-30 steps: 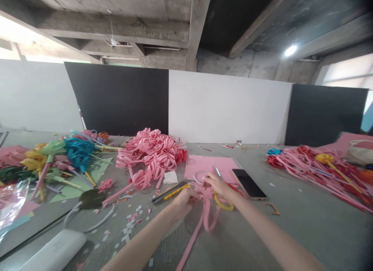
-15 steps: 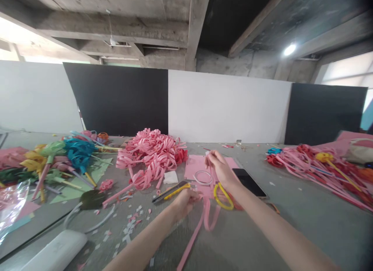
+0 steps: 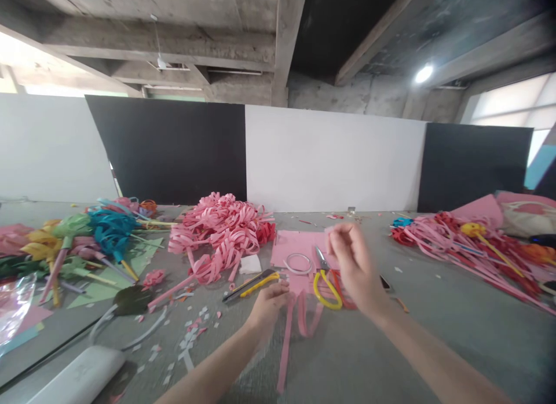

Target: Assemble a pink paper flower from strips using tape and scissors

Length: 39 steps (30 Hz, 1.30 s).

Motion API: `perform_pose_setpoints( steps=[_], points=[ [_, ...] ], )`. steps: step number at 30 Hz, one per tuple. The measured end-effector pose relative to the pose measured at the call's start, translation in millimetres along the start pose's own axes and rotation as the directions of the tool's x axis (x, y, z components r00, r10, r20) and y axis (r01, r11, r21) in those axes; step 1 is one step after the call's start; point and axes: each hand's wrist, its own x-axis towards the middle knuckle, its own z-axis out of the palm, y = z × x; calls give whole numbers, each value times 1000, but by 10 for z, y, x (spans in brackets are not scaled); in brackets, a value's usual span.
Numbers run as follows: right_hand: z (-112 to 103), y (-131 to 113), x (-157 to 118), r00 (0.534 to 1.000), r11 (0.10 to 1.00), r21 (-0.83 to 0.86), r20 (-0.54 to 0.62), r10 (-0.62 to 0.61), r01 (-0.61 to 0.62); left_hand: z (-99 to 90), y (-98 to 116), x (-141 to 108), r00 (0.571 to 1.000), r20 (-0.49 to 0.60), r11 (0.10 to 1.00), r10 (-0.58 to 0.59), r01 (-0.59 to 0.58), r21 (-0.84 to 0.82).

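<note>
My left hand [image 3: 270,303] has its fingers pressed together at the near edge of the pink sheet [image 3: 284,241], by the upper end of the pink strips [image 3: 285,349]. Raised over the right side of the sheet, my right hand [image 3: 353,259] is closed in a pinch, with a small pale piece at its fingertips that is blurred. Between the hands lie yellow-handled scissors [image 3: 328,291] and a coil of pale wire [image 3: 298,264]. Part of a red handle [image 3: 346,294] shows beside them. A cutter [image 3: 247,285] with a yellow-handled tool is left of the sheet.
Looped pink strips [image 3: 226,230] are heaped behind my left hand. Paper flowers [image 3: 113,227] lie at the left, near a white power bank [image 3: 80,375]. More strips [image 3: 452,242] lie at the right. My right hand partly hides a phone [image 3: 385,283]. Scraps dot the table.
My right hand has moved right and now covers most of the phone, while the scissors' blades have come into view. The camera view has shifted slightly, and the strips hang straighter.
</note>
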Motion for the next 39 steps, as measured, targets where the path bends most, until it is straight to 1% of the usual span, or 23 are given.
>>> perform_pose_setpoints(
  steps=[2,3,4,6,8,10,12,15,18,23,27,33,39],
  points=[
    [31,87,-214,988,991,-120,132,74,-58,26,27,-128,999,-11,997,41,-40,67],
    [50,139,-323,974,983,-163,199,112,-80,41,38,-193,998,-21,993,54,-52,102],
    [70,194,-432,949,976,-189,273,156,-106,55,44,-254,997,-33,990,63,-59,127],
    [111,306,-640,904,969,-181,363,227,-170,79,38,-358,997,-46,989,67,-61,133],
    [148,409,-818,855,961,-141,439,275,-237,99,9,-433,999,-40,997,33,-30,71],
    [179,495,-956,847,954,-149,437,301,-262,115,-31,-480,999,-17,1000,-29,29,-7],
    [202,564,-1051,861,953,-162,410,301,-256,129,-63,-506,996,9,993,-86,86,-86],
    [227,640,-1125,879,958,-141,383,285,-249,144,-85,-522,993,35,982,-110,114,-148],
    [237,680,-1139,871,954,-91,392,297,-284,139,-100,-527,993,42,983,-110,114,-142],
    [226,681,-1115,875,956,-45,391,284,-290,104,-167,-516,997,28,993,-71,73,-90],
    [224,694,-1121,872,958,-65,400,282,-280,91,-194,-508,996,46,994,-71,74,-78],
    [224,716,-1133,841,933,-88,409,354,-349,110,-152,-528,994,57,992,-89,93,-85],
    [206,669,-1112,852,938,-108,395,344,-329,116,-154,-525,995,65,989,-72,79,-125]
  ],
)
